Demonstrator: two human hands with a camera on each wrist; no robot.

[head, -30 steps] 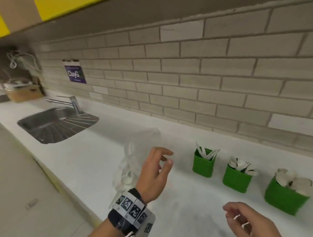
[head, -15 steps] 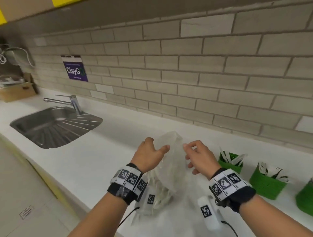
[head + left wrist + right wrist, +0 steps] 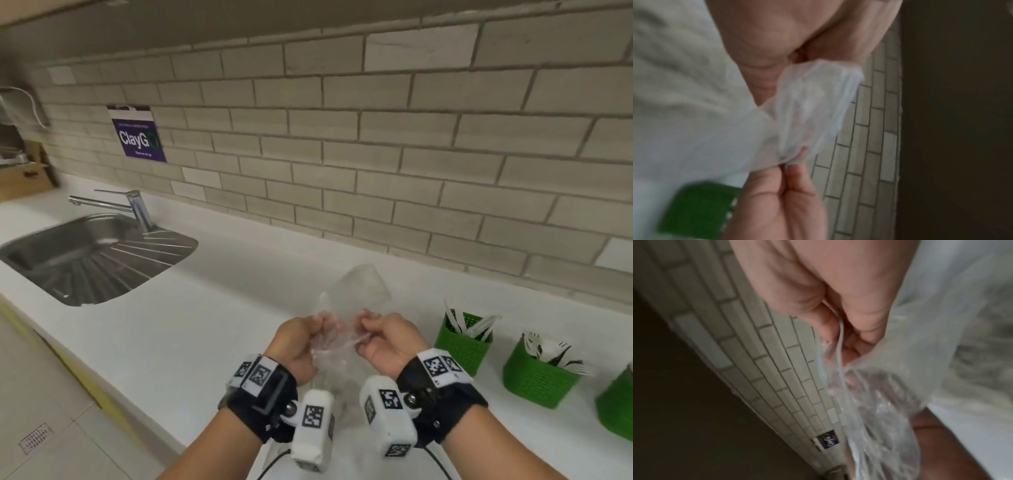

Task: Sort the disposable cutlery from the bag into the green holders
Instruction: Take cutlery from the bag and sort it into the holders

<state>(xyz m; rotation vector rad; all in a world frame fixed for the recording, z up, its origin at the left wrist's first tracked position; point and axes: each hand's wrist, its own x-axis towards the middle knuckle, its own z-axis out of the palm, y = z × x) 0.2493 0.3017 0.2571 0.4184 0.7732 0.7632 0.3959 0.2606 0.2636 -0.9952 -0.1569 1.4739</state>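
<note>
A clear plastic bag (image 3: 356,291) stands on the white counter (image 3: 205,325) in front of me. My left hand (image 3: 317,322) and right hand (image 3: 363,320) each pinch the film at its top, knuckles almost touching. In the left wrist view the bag (image 3: 813,105) is bunched between both hands. In the right wrist view the bag's edge (image 3: 840,344) runs between my thumb and fingers. My wrists and the wrist cameras hide the lower bag. Three green holders stand to the right: one with knives (image 3: 462,346), one with forks (image 3: 537,373), and one (image 3: 616,407) cut off by the frame edge.
A steel sink (image 3: 85,257) with a tap (image 3: 137,209) is set into the counter at the left. The brick wall (image 3: 376,154) carries a purple sign (image 3: 138,137). A cardboard box (image 3: 20,174) sits at the far left. The counter's front edge runs diagonally below my left forearm.
My right hand came up from the lower right and took the bag's top beside the left hand. Both hands have drawn closer together and now pinch the film.
</note>
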